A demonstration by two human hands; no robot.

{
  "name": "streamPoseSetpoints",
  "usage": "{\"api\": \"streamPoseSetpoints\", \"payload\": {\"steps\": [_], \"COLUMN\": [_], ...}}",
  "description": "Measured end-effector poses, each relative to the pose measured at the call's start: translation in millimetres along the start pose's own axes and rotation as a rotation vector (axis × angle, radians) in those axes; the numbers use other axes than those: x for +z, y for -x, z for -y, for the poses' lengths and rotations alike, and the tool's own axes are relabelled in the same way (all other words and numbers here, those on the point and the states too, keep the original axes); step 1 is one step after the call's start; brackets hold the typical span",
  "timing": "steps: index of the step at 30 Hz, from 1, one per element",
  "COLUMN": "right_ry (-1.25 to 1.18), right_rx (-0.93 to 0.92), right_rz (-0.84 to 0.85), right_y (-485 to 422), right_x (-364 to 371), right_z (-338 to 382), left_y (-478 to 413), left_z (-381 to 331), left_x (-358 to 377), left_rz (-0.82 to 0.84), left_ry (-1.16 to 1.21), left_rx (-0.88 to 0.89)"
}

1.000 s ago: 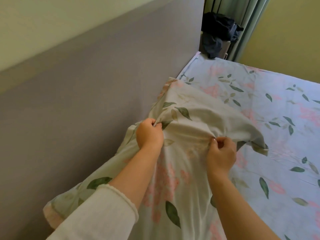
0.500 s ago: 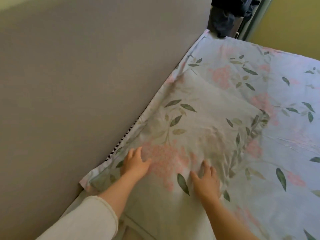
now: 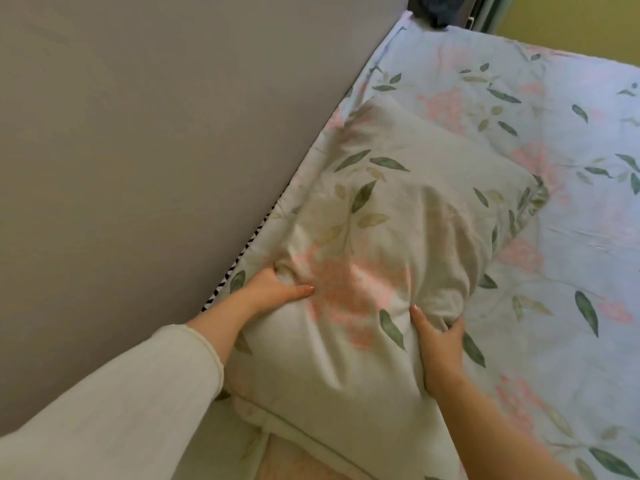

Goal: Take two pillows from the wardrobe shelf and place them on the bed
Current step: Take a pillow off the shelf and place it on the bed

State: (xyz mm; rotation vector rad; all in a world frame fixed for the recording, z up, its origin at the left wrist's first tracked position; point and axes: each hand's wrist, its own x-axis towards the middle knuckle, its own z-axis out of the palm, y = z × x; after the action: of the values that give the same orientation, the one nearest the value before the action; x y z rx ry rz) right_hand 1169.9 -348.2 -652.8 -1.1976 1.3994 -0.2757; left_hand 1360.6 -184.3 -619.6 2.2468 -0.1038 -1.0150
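A floral pillow with green leaves and pink blossoms lies on the bed, against the grey headboard. My left hand grips its left side, thumb on top and fingers tucked into the fabric. At the pillow's right side my right hand pinches the bunched cover. The near end of the pillow bulges up between both hands. Below it shows the piped edge of more floral cloth; whether that is a second pillow I cannot tell.
The grey padded headboard fills the left. The bed sheet carries the same floral print. Dark clothing and a curtain stand past the bed's far corner, with a yellow wall behind.
One second ago both hands held the pillow up by its cover. It then dropped flat with open palms on it. Now both hands grip its sides and bunch the near end.
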Motion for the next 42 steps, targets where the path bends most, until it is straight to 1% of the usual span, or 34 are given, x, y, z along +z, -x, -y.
{"api": "streamPoseSetpoints", "payload": {"steps": [3, 6, 9, 11, 13, 14, 16, 18, 19, 22, 23, 25, 26, 28, 29, 30, 32, 35, 36, 37, 39, 40, 41, 42], "right_ry": [0.006, -0.010, 0.001, 0.026, 0.104, 0.144, 0.195, 0.158, 0.129, 0.084, 0.083, 0.137, 0.161, 0.179, 0.174, 0.159, 0.156, 0.138, 0.142, 0.153, 0.185, 0.202, 0.210, 0.220], "right_rx": [-0.134, -0.227, -0.282, -0.306, -0.318, -0.318, -0.255, -0.128, -0.057, 0.136, 0.182, 0.274, 0.296, 0.367, 0.393, 0.418, 0.482, 0.495, 0.494, 0.496, 0.487, 0.472, 0.455, 0.438], "right_rz": [0.013, 0.064, 0.126, 0.157, 0.169, 0.183, 0.202, 0.192, 0.178, 0.140, 0.135, 0.149, 0.176, 0.242, 0.267, 0.314, 0.363, 0.393, 0.390, 0.396, 0.411, 0.404, 0.391, 0.370], "right_y": [7.5, 24.1, 42.8, 54.5, 61.4, 62.9, 66.6, 69.7, 70.2, 67.5, 68.5, 69.7, 67.2, 69.7, 75.0, 77.9, 79.5, 88.5, 93.2, 99.3, 113.2, 117.7, 119.8, 120.5], "right_x": [3.5, 10.0, 11.4, 8.3, 4.5, 2.4, -2.4, -9.3, -13.8, -24.1, -25.4, -24.3, -24.0, -23.5, -22.4, -21.2, -22.7, -24.5, -24.2, -23.6, -23.0, -24.3, -26.3, -29.8], "right_z": [14.5, 36.4, 46.8, 43.5, 34.0, 26.1, 9.2, -6.2, -13.0, -30.5, -37.2, -52.6, -61.8, -66.4, -60.2, -55.2, -49.9, -52.6, -57.4, -61.6, -71.1, -76.1, -81.0, -85.8], "left_y": [12.8, 31.4, 59.0, 76.9, 92.0, 94.1, 90.3, 81.5, 78.7, 67.9, 70.2, 74.1, 76.5, 82.7, 85.6, 86.0, 86.7, 93.1, 95.1, 94.5, 97.0, 99.3, 100.3, 103.8], "left_z": [-21.8, -25.2, -9.7, 10.5, 35.2, 50.5, 77.5, 89.8, 90.3, 97.2, 100.1, 110.0, 113.6, 109.5, 102.7, 97.5, 88.4, 85.1, 87.8, 93.9, 108.4, 116.2, 124.6, 130.4], "left_x": [-14.9, -36.2, -45.3, -36.8, -23.6, -16.9, -9.0, -13.1, -17.2, -31.2, -34.0, -37.5, -37.9, -41.2, -44.4, -50.0, -60.7, -72.8, -75.6, -77.0, -73.4, -68.4, -64.4, -61.3], "left_rz": [-0.024, -0.128, -0.262, -0.371, -0.427, -0.411, -0.301, -0.209, -0.172, -0.051, -0.013, 0.055, 0.112, 0.258, 0.293, 0.280, 0.212, 0.005, -0.086, -0.171, -0.262, -0.273, -0.286, -0.286], "left_ry": [0.030, 0.165, 0.271, 0.273, 0.240, 0.225, 0.188, 0.150, 0.173, 0.472, 0.508, 0.394, 0.328, 0.284, 0.275, 0.255, 0.258, 0.250, 0.190, 0.074, -0.356, -0.504, -0.539, -0.473], "left_rx": [0.082, 0.198, 0.258, 0.262, 0.232, 0.187, 0.055, -0.012, -0.044, -0.250, -0.311, -0.350, -0.362, -0.407, -0.404, -0.381, -0.303, -0.194, -0.176, -0.170, -0.206, -0.225, -0.241, -0.266]}}
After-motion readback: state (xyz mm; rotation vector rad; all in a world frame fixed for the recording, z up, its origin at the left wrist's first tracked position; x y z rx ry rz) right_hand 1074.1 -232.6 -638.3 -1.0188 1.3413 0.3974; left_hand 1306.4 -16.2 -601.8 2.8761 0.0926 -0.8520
